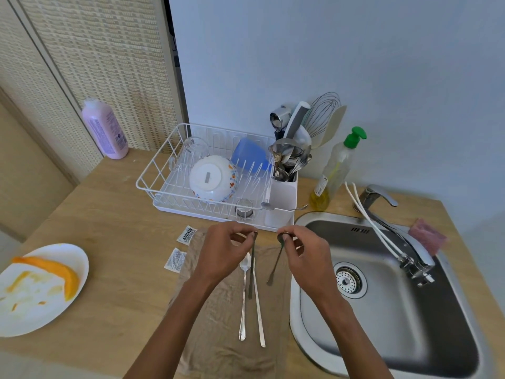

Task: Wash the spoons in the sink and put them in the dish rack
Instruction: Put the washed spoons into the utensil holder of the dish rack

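While left hand (226, 248) pinches one spoon (252, 266), right hand (307, 254) second spoon (276, 262) — above cloth (218, 324), beside sink rim (293, 296).

Polished metal spoons (245, 262) lie on a matt, creased beige cloth (218, 337) over a wood-grain counter (123, 228). Right, the sink (382, 324) is brushed steel; far, the dish rack (191, 213) is glossy white coated wire.

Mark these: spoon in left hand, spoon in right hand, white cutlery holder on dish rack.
Left-held metal spoon (252, 250), pinched by left hand (218, 250): head view, upper handle.
Right-held metal spoon (275, 265), pinched by right hand (308, 255): head view, mid-handle.
White plastic cutlery holder (282, 199): head view, front wall.
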`<action>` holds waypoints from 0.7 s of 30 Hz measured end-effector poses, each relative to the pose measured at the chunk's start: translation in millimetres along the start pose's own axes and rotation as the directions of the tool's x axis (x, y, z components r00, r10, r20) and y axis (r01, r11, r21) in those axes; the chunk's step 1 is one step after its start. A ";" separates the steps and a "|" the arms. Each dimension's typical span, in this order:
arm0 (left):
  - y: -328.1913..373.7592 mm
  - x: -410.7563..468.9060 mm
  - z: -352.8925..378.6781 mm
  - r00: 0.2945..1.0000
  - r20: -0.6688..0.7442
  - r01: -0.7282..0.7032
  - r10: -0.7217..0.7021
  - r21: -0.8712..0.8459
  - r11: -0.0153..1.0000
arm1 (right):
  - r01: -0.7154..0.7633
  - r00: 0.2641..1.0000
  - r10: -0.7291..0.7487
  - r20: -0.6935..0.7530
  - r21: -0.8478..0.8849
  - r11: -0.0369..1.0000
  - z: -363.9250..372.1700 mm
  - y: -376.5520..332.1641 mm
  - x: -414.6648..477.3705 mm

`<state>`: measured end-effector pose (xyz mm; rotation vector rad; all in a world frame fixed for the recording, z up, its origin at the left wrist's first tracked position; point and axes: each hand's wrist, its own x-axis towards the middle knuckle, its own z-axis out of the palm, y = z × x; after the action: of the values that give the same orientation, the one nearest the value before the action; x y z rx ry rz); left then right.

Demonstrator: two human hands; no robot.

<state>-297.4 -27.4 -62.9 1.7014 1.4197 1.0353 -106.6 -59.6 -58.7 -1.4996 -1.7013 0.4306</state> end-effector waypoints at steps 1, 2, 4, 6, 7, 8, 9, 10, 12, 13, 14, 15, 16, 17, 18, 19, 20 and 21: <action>1.3 -1.8 -1.0 1.000 -0.008 -0.013 0.013 -0.005 1.000 | 0.001 1.000 -0.001 -0.006 0.002 1.000 2.1 0.0 -2.8; 2.4 -2.8 -1.8 1.000 -0.014 -0.023 0.023 0.001 1.000 | 0.002 1.000 -0.002 -0.005 -0.003 1.000 4.6 0.3 -5.2; 3.8 -5.7 -2.4 0.999 -0.024 -0.041 0.041 0.022 0.999 | 0.007 1.000 -0.007 0.000 -0.014 1.000 8.7 2.0 -10.0; 5.8 -10.0 -3.3 0.996 -0.041 -0.077 0.078 0.028 0.997 | 0.027 0.999 -0.028 -0.029 -0.016 1.000 10.2 1.9 -13.5; 6.3 -11.7 -4.1 0.993 -0.052 -0.100 0.102 0.035 0.994 | 0.035 0.998 -0.036 -0.043 -0.016 0.999 10.5 0.9 -13.7; 7.3 -13.4 -4.5 0.991 -0.058 -0.120 0.122 0.047 0.992 | 0.034 0.998 -0.035 -0.047 -0.019 0.999 10.7 0.6 -13.8; 7.8 -14.7 -4.9 0.989 -0.058 -0.135 0.138 0.062 0.989 | 0.027 0.999 -0.028 -0.041 -0.025 0.999 11.6 0.7 -13.8; 8.1 -15.5 -5.6 0.987 -0.056 -0.148 0.153 0.076 0.986 | 0.018 0.999 -0.019 -0.031 -0.032 0.999 12.7 0.9 -13.9; 8.6 -16.2 -6.5 0.982 -0.059 -0.173 0.179 0.093 0.980 | 0.004 0.999 -0.006 -0.031 -0.042 0.999 13.5 2.5 -14.7; 9.5 -16.3 -7.6 0.979 -0.071 -0.183 0.191 0.101 0.978 | 0.005 0.999 -0.007 -0.047 -0.040 0.999 13.6 3.0 -14.7; 10.5 -16.5 -9.1 0.976 -0.086 -0.191 0.200 0.108 0.976 | 0.009 0.998 -0.011 -0.065 -0.036 0.999 13.1 2.8 -14.7; 11.0 -16.8 -9.8 0.974 -0.093 -0.197 0.208 0.114 0.974 | 0.009 0.997 -0.012 -0.075 -0.035 0.999 12.9 3.0 -15.0; 11.1 -16.9 -10.1 0.973 -0.089 -0.203 0.214 0.123 0.971 | 0.004 0.997 -0.006 -0.077 -0.036 0.999 13.0 3.2 -15.0; 10.7 -16.9 -10.3 0.972 -0.075 -0.210 0.221 0.135 0.968 | -0.007 0.997 0.005 -0.077 -0.035 0.999 13.8 3.3 -15.2; 10.2 -16.7 -10.5 0.972 -0.058 -0.217 0.228 0.146 0.965 | -0.016 0.997 0.014 -0.077 -0.033 0.999 14.7 3.2 -15.0; 9.5 -17.4 -10.4 0.971 -0.045 -0.223 0.233 0.153 0.963 | -0.020 0.997 0.017 -0.082 -0.033 0.999 15.2 3.6 -16.0; 9.4 -17.3 -11.0 0.970 -0.045 -0.228 0.237 0.160 0.961 | -0.016 0.996 0.013 -0.090 -0.032 0.999 15.5 3.6 -15.8; 9.5 -16.7 -12.0 0.969 -0.052 -0.229 0.240 0.161 0.960 | -0.007 0.995 0.004 -0.099 -0.027 1.000 15.3 3.3 -14.9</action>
<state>-305.3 -45.3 -51.6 2.0018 1.3968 1.1487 -116.3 -69.0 -75.6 -1.5206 -1.6321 0.3317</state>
